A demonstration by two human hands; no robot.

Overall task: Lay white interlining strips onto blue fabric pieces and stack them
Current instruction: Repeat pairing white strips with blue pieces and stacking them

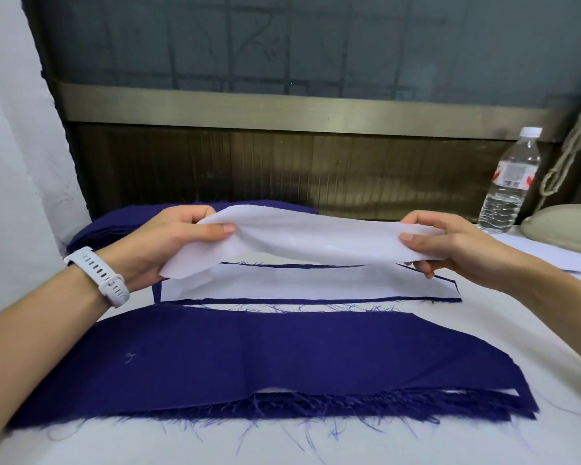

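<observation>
Several things ring the work. A bottle (510, 182) of water stands upright at the far right of the surface (483, 441), with a pale cord (564, 162) hanging just beyond it and a rounded grey lump (564, 226) beside its base. White sheets (544, 253) lie flat there too, partly under the lump. At the far left, behind my left hand (168, 243), sits a pile (114, 226) of blue fabric.

Nearest me a wide blue piece (249, 354) lies flat, its frayed threads trailing over the white cover, a sliver of white showing under its near edge. Just past it lies a second blue piece (316, 300) with a laid strip (282, 285) flat on it, blue showing as a thin border.

Above that pair I hold a white strip (299, 239) in the air between both hands. It bows a little in the middle and hides the far edge of the second piece and part of the pile.

My left hand pinches the left end, thumb on top, fingers curled beneath, and a corner hangs down below the palm. A white watch (98, 276) sits on that wrist. My right hand (450, 243) pinches the right end, thumb on the near side, fingers curled behind. Both forearms reach in from the lower corners.
</observation>
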